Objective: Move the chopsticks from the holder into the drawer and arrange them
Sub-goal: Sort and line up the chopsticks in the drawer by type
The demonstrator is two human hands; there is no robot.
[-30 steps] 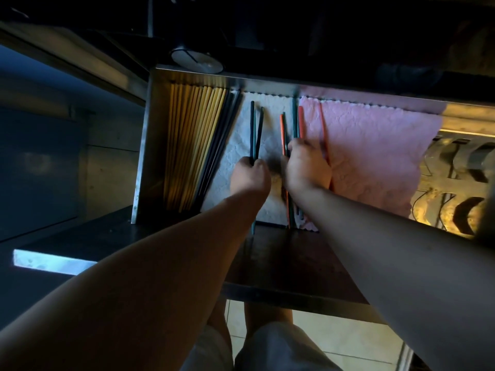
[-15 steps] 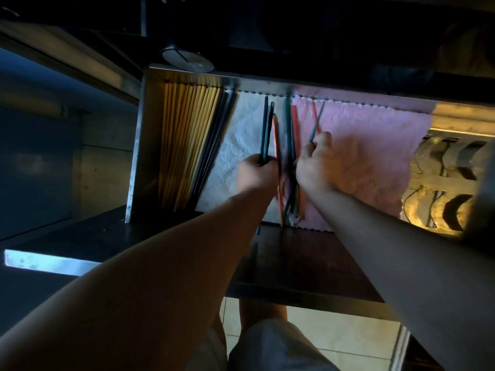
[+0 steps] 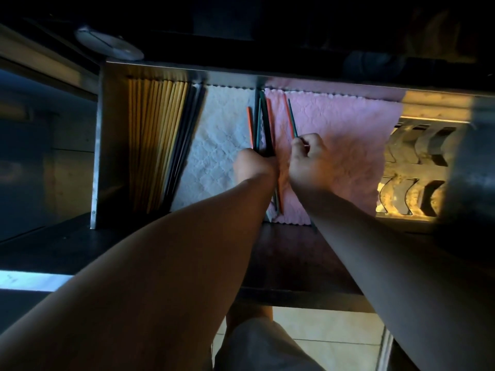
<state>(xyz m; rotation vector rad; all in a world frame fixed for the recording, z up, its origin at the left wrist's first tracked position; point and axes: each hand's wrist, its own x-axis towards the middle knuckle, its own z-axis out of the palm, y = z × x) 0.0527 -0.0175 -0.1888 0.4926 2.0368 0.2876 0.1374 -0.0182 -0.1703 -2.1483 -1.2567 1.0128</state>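
An open steel drawer (image 3: pixel 99 145) is lined with a white cloth (image 3: pixel 219 135) and a pink cloth (image 3: pixel 342 135). Yellow chopsticks (image 3: pixel 158 137) and dark chopsticks (image 3: pixel 187 135) lie in rows at its left. My left hand (image 3: pixel 254 167) grips a bunch of dark and green chopsticks (image 3: pixel 263 124) over the seam between the cloths, with an orange chopstick (image 3: pixel 250 127) just beside them. My right hand (image 3: pixel 308 159) holds an orange and a green chopstick (image 3: pixel 290 119) over the pink cloth. More chopstick ends show between my wrists. The holder is not in view.
A perforated metal insert (image 3: pixel 417 167) fills the drawer's right end. A round pale object (image 3: pixel 109 44) sits on the dark counter behind the drawer. A dark ledge (image 3: pixel 294 258) runs below the drawer front, with tiled floor (image 3: pixel 321 328) underneath.
My right hand has moved to the right, away from the bunch, taking an orange and a green chopstick with it. My left hand has shifted right with its bunch.
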